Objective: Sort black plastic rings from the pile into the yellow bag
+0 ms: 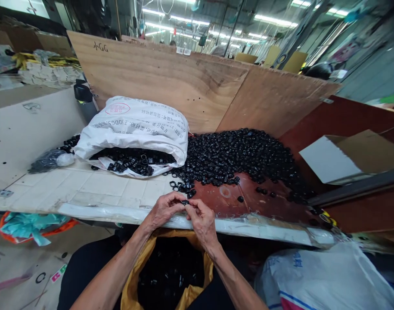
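At the table's front edge, my left hand [166, 209] and my right hand [202, 220] meet, fingertips pinched on one small black plastic part [184, 202]. Its exact kind is too small to make out. Just beyond them lie several loose black ring-shaped parts [180, 186]. Behind, a white woven sack [141, 125] lies on its side, its mouth facing me with black parts inside. A large heap of small black parts [235, 153] spreads to the right of the sack. Below my hands, between my legs, stands a yellow bag [132, 280] holding many black parts.
Wooden boards [171, 77] wall the table's back. An open cardboard box [335, 161] sits at the right, and a dark bottle [85, 101] at the back left. A white sack [319, 275] stands lower right; an orange-rimmed basket [4, 230] with teal plastic is lower left.
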A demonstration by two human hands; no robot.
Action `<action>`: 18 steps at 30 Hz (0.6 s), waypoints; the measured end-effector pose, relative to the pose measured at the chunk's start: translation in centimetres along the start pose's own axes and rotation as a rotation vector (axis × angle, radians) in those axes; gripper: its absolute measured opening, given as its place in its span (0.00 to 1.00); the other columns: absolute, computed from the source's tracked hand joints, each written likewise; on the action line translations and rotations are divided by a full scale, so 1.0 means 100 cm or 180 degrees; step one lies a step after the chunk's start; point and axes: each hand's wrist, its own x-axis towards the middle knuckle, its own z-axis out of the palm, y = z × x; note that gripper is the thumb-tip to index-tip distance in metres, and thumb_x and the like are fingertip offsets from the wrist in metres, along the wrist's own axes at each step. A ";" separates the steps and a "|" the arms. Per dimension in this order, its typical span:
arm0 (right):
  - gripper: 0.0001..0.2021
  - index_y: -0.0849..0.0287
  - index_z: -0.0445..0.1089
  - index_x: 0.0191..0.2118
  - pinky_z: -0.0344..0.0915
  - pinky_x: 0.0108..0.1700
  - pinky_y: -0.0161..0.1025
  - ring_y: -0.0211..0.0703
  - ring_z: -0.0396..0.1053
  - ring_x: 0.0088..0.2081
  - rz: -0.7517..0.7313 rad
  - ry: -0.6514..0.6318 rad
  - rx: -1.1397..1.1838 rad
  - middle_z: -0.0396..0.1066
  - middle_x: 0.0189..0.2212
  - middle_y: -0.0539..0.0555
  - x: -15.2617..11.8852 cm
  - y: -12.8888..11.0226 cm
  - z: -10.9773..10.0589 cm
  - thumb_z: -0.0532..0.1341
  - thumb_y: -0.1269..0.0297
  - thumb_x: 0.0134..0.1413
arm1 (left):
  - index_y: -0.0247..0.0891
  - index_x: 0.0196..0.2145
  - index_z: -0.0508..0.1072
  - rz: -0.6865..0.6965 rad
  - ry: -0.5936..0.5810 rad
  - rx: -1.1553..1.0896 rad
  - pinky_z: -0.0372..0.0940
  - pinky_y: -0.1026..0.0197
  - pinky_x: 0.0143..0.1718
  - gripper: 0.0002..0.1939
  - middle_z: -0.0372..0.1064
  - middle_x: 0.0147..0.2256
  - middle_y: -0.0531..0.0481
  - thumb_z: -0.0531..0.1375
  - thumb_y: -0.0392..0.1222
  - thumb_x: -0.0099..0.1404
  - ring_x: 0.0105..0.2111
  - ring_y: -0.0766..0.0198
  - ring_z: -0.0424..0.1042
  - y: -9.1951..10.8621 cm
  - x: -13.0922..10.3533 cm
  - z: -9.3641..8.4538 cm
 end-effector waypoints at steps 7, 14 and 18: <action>0.14 0.59 0.73 0.36 0.63 0.25 0.34 0.38 0.64 0.21 0.0179 0.0076 0.0053 0.69 0.24 0.49 -0.023 -0.009 -0.003 0.62 0.51 0.59 | 0.38 0.44 0.76 -0.0150 0.0233 0.0328 0.69 0.56 0.45 0.10 0.76 0.39 0.47 0.63 0.44 0.66 0.39 0.59 0.75 -0.002 -0.028 0.016; 0.11 0.58 0.70 0.38 0.66 0.28 0.35 0.40 0.67 0.23 0.0355 -0.0363 0.0379 0.68 0.23 0.48 -0.031 -0.015 -0.005 0.62 0.55 0.57 | 0.40 0.44 0.77 -0.0198 0.0346 0.0294 0.69 0.57 0.48 0.09 0.77 0.42 0.48 0.63 0.44 0.67 0.43 0.58 0.76 0.001 -0.047 0.019; 0.13 0.58 0.67 0.36 0.60 0.24 0.32 0.36 0.63 0.19 0.0881 -0.0441 0.0811 0.65 0.19 0.44 -0.039 -0.017 -0.001 0.65 0.54 0.52 | 0.41 0.44 0.76 0.0139 0.0332 0.0883 0.67 0.55 0.51 0.07 0.75 0.44 0.47 0.60 0.41 0.69 0.46 0.57 0.74 0.002 -0.055 0.021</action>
